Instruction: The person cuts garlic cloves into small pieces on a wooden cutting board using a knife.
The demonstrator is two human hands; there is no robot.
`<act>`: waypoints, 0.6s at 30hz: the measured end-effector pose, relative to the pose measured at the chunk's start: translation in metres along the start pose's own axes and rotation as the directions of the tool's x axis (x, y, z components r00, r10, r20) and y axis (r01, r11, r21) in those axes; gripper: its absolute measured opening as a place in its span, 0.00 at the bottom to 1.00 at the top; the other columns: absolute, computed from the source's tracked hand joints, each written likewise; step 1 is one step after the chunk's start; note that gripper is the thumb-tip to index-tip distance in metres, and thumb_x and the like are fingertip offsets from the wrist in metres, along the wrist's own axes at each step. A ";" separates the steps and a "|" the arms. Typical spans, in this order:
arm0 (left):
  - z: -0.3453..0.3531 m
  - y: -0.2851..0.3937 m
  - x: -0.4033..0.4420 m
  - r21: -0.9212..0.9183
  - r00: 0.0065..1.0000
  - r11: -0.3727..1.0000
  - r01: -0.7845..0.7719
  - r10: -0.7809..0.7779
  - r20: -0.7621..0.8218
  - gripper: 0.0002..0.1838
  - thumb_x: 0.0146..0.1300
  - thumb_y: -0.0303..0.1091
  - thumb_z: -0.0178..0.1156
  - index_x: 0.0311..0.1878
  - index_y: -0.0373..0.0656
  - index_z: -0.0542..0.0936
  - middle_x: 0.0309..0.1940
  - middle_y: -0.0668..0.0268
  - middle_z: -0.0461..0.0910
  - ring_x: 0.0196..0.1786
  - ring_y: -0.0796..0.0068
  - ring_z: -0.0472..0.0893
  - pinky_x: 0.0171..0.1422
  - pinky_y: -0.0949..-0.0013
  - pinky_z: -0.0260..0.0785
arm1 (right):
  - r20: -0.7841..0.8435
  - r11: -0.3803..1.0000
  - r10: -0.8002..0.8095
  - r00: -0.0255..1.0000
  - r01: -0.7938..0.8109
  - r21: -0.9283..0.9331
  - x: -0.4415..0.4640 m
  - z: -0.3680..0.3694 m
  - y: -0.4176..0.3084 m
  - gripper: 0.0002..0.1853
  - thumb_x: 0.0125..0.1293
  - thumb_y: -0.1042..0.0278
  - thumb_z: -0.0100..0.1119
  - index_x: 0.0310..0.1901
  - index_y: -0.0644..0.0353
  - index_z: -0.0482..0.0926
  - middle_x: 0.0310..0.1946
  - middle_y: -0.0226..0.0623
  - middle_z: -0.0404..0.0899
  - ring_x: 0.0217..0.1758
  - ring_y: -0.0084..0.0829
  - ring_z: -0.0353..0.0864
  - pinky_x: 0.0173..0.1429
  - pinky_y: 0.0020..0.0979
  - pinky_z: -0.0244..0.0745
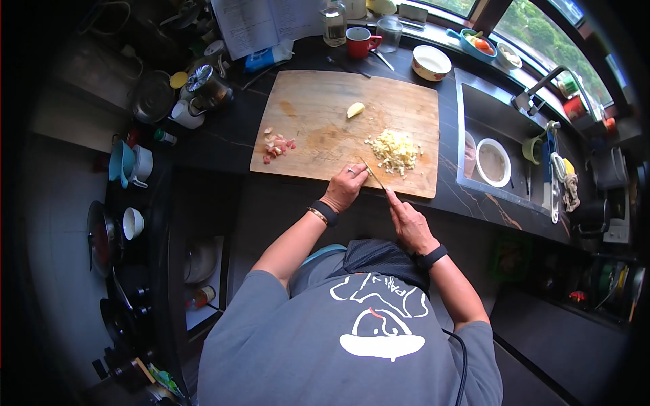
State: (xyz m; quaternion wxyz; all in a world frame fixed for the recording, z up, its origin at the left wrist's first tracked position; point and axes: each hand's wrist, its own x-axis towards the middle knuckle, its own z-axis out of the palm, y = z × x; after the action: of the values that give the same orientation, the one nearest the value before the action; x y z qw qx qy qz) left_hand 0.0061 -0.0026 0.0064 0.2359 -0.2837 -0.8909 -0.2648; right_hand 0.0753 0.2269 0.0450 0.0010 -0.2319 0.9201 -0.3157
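Observation:
My right hand (409,222) is closed around the handle of a knife (375,177), its narrow blade angled up and left at the front edge of a wooden cutting board (318,101). Against the blade's tip end rest the bunched fingers of my left hand (345,187); whatever they hold is hidden. Just right of the blade lies a heap of finely chopped pale-yellow pieces (394,150). A single pale-yellow wedge (355,109) sits farther back on the board. Small pink pieces that look like chopped meat (277,146) are gathered at the board's left side.
To the right is a sink (462,145) with a white bowl (493,163) in it and a faucet (528,100). Behind the board stand a red mug (361,43), a glass jar (389,35) and a patterned bowl (431,63). A metal pot (208,86) stands at the left.

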 end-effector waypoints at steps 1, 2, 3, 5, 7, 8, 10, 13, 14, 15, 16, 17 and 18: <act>0.000 0.000 0.001 0.000 1.000 1.000 -0.001 0.001 0.000 0.10 0.59 0.24 0.63 0.44 0.40 0.82 0.45 0.60 0.82 0.47 0.59 0.82 0.51 0.63 0.77 | 0.021 1.000 0.013 1.000 -0.013 -0.026 0.000 -0.001 -0.001 0.31 0.73 0.66 0.52 0.76 0.42 0.59 0.28 0.47 0.72 0.25 0.49 0.78 0.31 0.47 0.75; -0.001 0.000 0.001 -0.004 1.000 1.000 -0.007 0.007 -0.005 0.10 0.58 0.23 0.63 0.44 0.40 0.81 0.46 0.60 0.82 0.47 0.58 0.82 0.52 0.63 0.77 | 0.020 1.000 0.014 1.000 -0.013 -0.025 0.000 -0.001 -0.002 0.31 0.73 0.66 0.52 0.76 0.42 0.59 0.28 0.47 0.72 0.25 0.49 0.78 0.31 0.47 0.75; -0.001 0.000 0.001 -0.009 1.000 1.000 -0.012 0.012 -0.011 0.11 0.57 0.22 0.62 0.44 0.40 0.81 0.46 0.59 0.82 0.48 0.58 0.82 0.53 0.62 0.77 | 0.024 0.999 0.016 1.000 -0.015 -0.032 0.000 -0.002 -0.002 0.31 0.73 0.66 0.52 0.76 0.42 0.59 0.28 0.46 0.72 0.25 0.49 0.77 0.30 0.47 0.75; -0.001 0.002 0.001 -0.014 1.000 1.000 -0.007 0.007 -0.013 0.11 0.57 0.22 0.62 0.44 0.39 0.81 0.46 0.59 0.82 0.48 0.58 0.82 0.53 0.62 0.77 | 0.028 0.999 0.017 0.999 -0.016 -0.041 -0.001 -0.003 -0.002 0.31 0.73 0.66 0.53 0.76 0.42 0.59 0.28 0.46 0.72 0.24 0.49 0.77 0.30 0.47 0.75; -0.002 0.003 0.002 -0.018 1.000 1.000 0.003 -0.003 -0.017 0.11 0.57 0.21 0.62 0.44 0.39 0.81 0.46 0.59 0.82 0.48 0.58 0.82 0.54 0.62 0.76 | 0.054 0.997 0.030 0.998 -0.027 -0.068 -0.001 -0.004 -0.001 0.31 0.73 0.66 0.53 0.75 0.41 0.59 0.28 0.47 0.72 0.24 0.49 0.77 0.30 0.47 0.75; -0.002 0.003 0.002 -0.023 1.000 1.000 0.008 -0.008 -0.010 0.11 0.56 0.21 0.62 0.44 0.39 0.81 0.46 0.59 0.82 0.48 0.58 0.82 0.54 0.62 0.76 | 0.056 0.997 0.029 0.998 -0.025 -0.069 -0.001 -0.005 -0.001 0.31 0.73 0.66 0.53 0.75 0.41 0.59 0.28 0.47 0.72 0.24 0.49 0.77 0.30 0.47 0.75; -0.001 0.002 0.001 -0.027 1.000 1.000 0.016 -0.016 -0.005 0.11 0.56 0.21 0.62 0.44 0.39 0.81 0.46 0.59 0.82 0.48 0.58 0.82 0.54 0.62 0.76 | 0.059 0.996 0.013 0.998 -0.008 -0.092 0.000 -0.005 0.001 0.31 0.73 0.65 0.53 0.75 0.40 0.59 0.27 0.47 0.73 0.23 0.48 0.77 0.29 0.47 0.75; 0.001 0.002 0.000 -0.021 1.000 1.000 0.021 -0.021 -0.020 0.11 0.56 0.21 0.62 0.44 0.39 0.81 0.46 0.58 0.82 0.48 0.58 0.82 0.54 0.62 0.76 | 0.084 0.992 0.027 0.996 -0.017 -0.124 0.005 -0.002 0.002 0.31 0.73 0.64 0.53 0.75 0.39 0.59 0.26 0.47 0.73 0.23 0.49 0.77 0.29 0.48 0.75; 0.001 0.002 -0.001 -0.028 0.999 0.999 0.029 -0.029 -0.023 0.10 0.57 0.21 0.62 0.44 0.38 0.81 0.46 0.58 0.82 0.48 0.58 0.82 0.54 0.63 0.76 | 0.086 0.992 0.027 0.996 -0.016 -0.122 0.008 0.003 0.003 0.31 0.73 0.64 0.53 0.75 0.39 0.59 0.26 0.47 0.73 0.23 0.49 0.77 0.29 0.48 0.75; 0.001 0.003 0.000 -0.035 0.999 0.999 0.036 -0.037 -0.026 0.10 0.58 0.22 0.63 0.43 0.38 0.81 0.46 0.58 0.82 0.48 0.58 0.82 0.54 0.63 0.76 | 0.060 0.993 0.017 0.998 -0.010 -0.116 0.011 0.008 0.005 0.31 0.73 0.64 0.53 0.75 0.39 0.60 0.26 0.47 0.73 0.22 0.49 0.78 0.29 0.48 0.75; 0.001 0.004 0.000 -0.035 0.999 0.999 0.038 -0.039 -0.026 0.10 0.58 0.22 0.63 0.43 0.38 0.81 0.46 0.58 0.82 0.48 0.58 0.82 0.54 0.63 0.76 | 0.035 0.994 0.007 0.999 -0.003 -0.110 0.015 0.013 0.007 0.31 0.73 0.64 0.53 0.75 0.38 0.60 0.25 0.47 0.73 0.22 0.49 0.78 0.29 0.49 0.75; 0.001 0.005 0.001 -0.037 0.998 0.998 0.044 -0.045 -0.039 0.09 0.59 0.23 0.63 0.43 0.38 0.81 0.45 0.58 0.82 0.48 0.58 0.82 0.54 0.63 0.76 | 0.038 0.994 0.006 0.999 -0.002 -0.109 0.017 0.016 0.010 0.31 0.73 0.64 0.53 0.75 0.38 0.60 0.25 0.47 0.73 0.22 0.49 0.78 0.29 0.49 0.75; 0.000 0.006 0.001 -0.038 0.997 0.998 0.050 -0.052 -0.051 0.08 0.59 0.23 0.64 0.43 0.38 0.81 0.45 0.59 0.82 0.48 0.58 0.82 0.53 0.63 0.76 | 0.040 0.993 0.011 0.999 -0.006 -0.122 0.021 0.018 0.011 0.31 0.73 0.63 0.53 0.75 0.38 0.60 0.25 0.47 0.74 0.23 0.49 0.78 0.29 0.49 0.76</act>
State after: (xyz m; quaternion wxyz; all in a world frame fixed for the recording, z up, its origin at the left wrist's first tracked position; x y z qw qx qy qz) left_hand 0.0091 0.0018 0.0087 0.2470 -0.2582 -0.8864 -0.2944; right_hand 0.0549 0.2154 0.0275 0.0068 -0.2338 0.9384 -0.2541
